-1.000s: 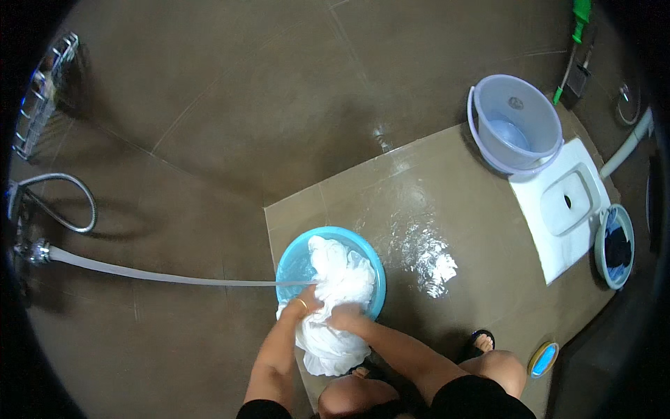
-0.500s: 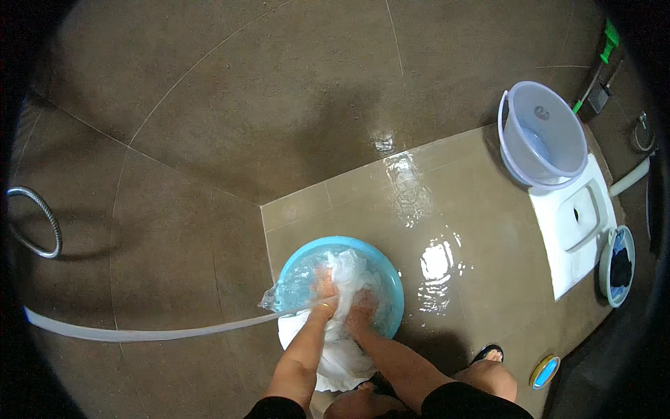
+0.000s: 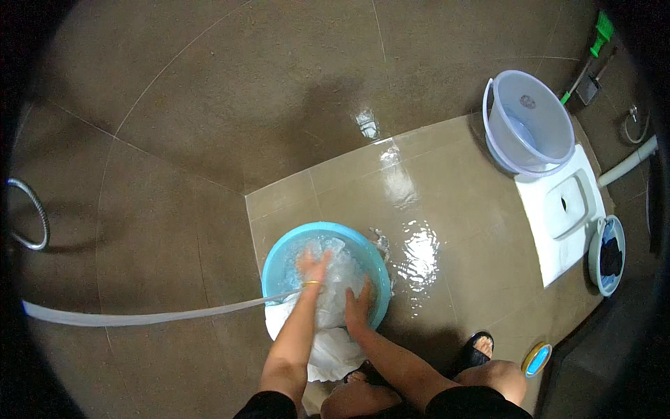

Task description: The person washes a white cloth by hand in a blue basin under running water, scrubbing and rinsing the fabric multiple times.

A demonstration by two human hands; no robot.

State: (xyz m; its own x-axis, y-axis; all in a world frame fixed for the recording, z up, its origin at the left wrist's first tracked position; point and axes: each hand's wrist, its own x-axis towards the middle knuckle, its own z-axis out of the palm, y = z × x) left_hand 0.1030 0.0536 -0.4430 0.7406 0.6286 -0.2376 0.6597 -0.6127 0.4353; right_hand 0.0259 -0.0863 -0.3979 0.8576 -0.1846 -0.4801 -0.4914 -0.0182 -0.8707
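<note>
A light blue basin (image 3: 383, 265) on the floor holds water and a wet white cloth (image 3: 340, 276), part of which hangs over the near rim. Inside the basin my left hand (image 3: 314, 265), with a gold-coloured bangle at the wrist, has its fingers spread over the cloth and water, slightly blurred. To its right, my right hand (image 3: 358, 305) rests against the cloth near the right wall, fingers apart. From the left a whitish hose (image 3: 160, 318) reaches across to the basin's left rim; its end is hard to make out beside my left wrist.
A pale lilac bucket (image 3: 534, 115) stands at the far right beside a white squat toilet (image 3: 558, 251). A small tub (image 3: 599, 262) with dark and blue cloth sits right of it. A brush (image 3: 536, 359) lies near my right foot. A metal shower hose (image 3: 38, 209) hangs left.
My hands have moved apart, and their fingers now show spread instead of sunk in the cloth. The splash at the basin's left rim is gone; water splashes beside the right rim. The view has shifted slightly.
</note>
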